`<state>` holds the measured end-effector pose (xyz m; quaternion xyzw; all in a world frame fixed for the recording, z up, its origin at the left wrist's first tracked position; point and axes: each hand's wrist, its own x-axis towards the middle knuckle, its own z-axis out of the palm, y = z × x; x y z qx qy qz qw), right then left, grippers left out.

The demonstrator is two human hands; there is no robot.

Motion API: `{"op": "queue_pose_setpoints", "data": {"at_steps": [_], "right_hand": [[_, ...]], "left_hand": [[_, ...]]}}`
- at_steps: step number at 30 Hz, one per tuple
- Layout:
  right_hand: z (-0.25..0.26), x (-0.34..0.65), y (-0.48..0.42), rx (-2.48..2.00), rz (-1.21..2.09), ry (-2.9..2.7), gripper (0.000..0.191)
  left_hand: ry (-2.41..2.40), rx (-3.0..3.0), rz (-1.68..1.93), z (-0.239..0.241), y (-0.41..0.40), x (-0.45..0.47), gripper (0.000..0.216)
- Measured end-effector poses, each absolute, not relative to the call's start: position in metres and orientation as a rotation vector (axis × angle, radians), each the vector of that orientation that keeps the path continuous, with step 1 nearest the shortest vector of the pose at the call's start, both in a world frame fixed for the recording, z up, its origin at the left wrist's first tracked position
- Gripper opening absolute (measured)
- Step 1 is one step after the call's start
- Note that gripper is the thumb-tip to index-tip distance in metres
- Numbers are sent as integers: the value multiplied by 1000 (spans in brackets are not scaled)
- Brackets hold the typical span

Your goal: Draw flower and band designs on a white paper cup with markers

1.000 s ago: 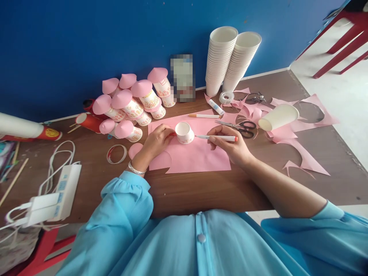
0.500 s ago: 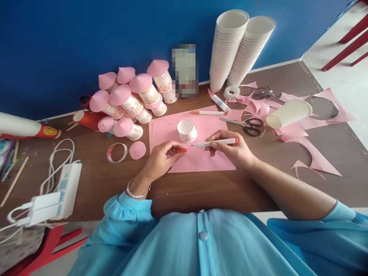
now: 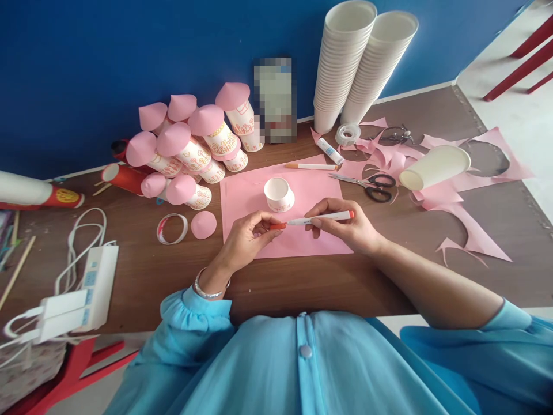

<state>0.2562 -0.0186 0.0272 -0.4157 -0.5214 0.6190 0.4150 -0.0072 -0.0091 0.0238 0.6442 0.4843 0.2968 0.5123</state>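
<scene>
Right hand (image 3: 345, 230): wrapping fingers and thumb around a white marker (image 3: 328, 217), holding it level above the near half of the pink sheet (image 3: 242, 196), tip pointing left.
Left hand (image 3: 246, 239): pinching a small red cap (image 3: 277, 226) in its fingertips, right at the marker's tip, over the sheet's near edge.
Short cup (image 3: 279, 194): sitting upright mid-sheet, just beyond both hands.
Sheet: lying flat on the brown surface (image 3: 302, 282).
Scissors (image 3: 367, 185): lying just off the sheet's right edge.
Cup stacks (image 3: 345, 69): leaning beyond the sheet's far right corner.
Pink-roofed cups (image 3: 194, 150): crowding together past the sheet's far left corner.

A craft table: stacked paper cups (image 3: 345, 63), scissors (image 3: 367, 185), pink paper scraps (image 3: 453, 213).
</scene>
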Motion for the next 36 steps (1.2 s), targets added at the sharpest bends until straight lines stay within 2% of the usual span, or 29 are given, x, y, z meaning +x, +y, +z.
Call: {"op": "queue_pose_setpoints", "data": {"at_steps": [5, 10, 16, 25, 36], "right_hand": [[24, 259, -19, -1033, 1526, -1284, 33], [23, 258, -21, -978, 1529, -1279, 32], [29, 257, -22, -955, 1528, -1330, 34], [31, 257, -25, -952, 1535, -1353, 32], [30, 255, -26, -937, 1528, -1369, 31]], "left_hand": [[1126, 1397, 743, 22, -9, -7, 29], [1012, 1029, 808, 22, -9, -1, 45], [952, 835, 811, 27, -19, 3, 32], [1020, 626, 890, 22, -24, 1, 47], [1015, 545, 854, 15, -31, 8, 46]]}}
